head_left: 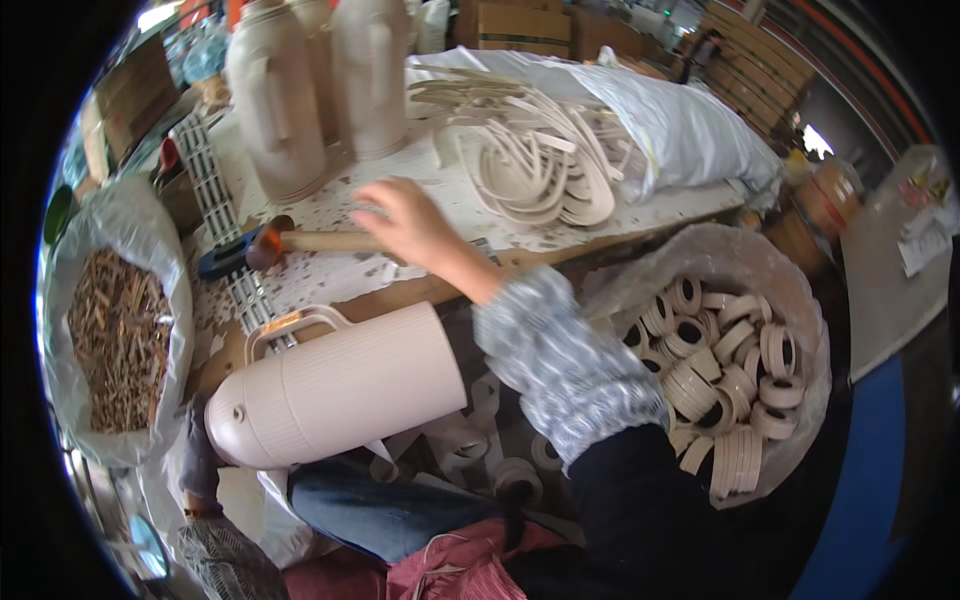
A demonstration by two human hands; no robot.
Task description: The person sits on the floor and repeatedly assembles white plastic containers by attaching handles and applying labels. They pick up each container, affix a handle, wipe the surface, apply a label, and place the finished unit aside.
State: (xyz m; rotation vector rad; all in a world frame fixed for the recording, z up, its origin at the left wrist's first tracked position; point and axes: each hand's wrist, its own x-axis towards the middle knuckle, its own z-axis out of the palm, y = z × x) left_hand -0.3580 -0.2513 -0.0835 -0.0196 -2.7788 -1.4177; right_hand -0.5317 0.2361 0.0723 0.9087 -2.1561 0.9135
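Note:
A beige ribbed thermos jug (350, 385) lies on its side over my lap, its handle (330, 313) facing the table and its base to the right. My left hand (200, 455), in a grey glove, grips the rounded left end; its fingers are partly hidden. My right hand (412, 225) is over the table with bent fingers apart and nothing visible in them. Just beneath it is the wooden handle of a mallet (335, 241), whose brown head rests near a dark blue tool (225, 258). Whether the right hand touches the mallet handle I cannot tell.
Upright beige jugs (275, 110) stand at the back left of the table. Curved beige handle strips (540, 165) pile beside a white sack (680, 125). On the right, a plastic-lined container (815, 400) holds beige rings; a bag (165, 250) on the left holds brown scraps.

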